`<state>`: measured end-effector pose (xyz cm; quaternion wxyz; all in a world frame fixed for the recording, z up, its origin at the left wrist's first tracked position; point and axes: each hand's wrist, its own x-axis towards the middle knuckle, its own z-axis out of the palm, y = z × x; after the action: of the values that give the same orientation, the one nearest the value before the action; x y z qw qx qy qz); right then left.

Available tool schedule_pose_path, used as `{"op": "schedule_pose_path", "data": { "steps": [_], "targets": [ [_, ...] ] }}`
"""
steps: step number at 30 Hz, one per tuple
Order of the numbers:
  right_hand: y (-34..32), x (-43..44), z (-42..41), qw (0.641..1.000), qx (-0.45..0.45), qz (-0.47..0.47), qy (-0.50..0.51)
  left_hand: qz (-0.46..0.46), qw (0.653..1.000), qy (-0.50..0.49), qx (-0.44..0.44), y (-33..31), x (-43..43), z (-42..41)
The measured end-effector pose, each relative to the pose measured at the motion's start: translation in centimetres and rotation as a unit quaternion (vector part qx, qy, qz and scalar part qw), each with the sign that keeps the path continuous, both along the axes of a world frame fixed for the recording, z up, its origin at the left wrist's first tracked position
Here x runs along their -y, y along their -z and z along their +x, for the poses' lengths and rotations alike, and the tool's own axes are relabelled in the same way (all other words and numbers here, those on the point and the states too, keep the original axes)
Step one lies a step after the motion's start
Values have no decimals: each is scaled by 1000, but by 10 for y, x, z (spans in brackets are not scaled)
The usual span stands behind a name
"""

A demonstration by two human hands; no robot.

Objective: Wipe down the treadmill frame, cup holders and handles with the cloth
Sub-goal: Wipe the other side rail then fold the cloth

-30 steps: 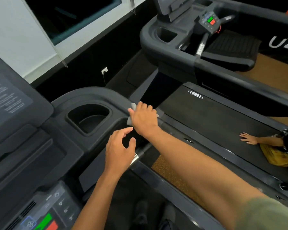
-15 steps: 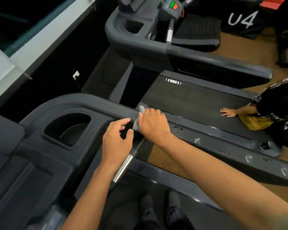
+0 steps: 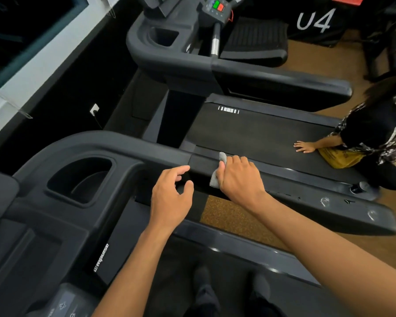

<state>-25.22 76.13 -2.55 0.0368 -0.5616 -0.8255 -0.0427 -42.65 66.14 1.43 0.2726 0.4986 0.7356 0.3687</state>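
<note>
The right hand (image 3: 239, 181) grips the grey cloth (image 3: 215, 178) on the handrail (image 3: 306, 179) — the left hand (image 3: 170, 197) hangs loose, fingers apart.

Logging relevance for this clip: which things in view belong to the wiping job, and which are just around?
Part of the job:
- grey cloth, pressed on the side handrail by the right hand
- left hand, open, holding nothing
- cup holder

Just around:
- neighbouring treadmill
- another person kneeling by its belt
- wall socket
</note>
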Motion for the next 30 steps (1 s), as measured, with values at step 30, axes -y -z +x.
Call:
{"op": "schedule_pose_path", "data": {
  "steps": [30],
  "targets": [
    [2, 29, 262, 996, 5, 51, -75, -20, 985, -166, 44, 34, 63, 278]
  ]
}}
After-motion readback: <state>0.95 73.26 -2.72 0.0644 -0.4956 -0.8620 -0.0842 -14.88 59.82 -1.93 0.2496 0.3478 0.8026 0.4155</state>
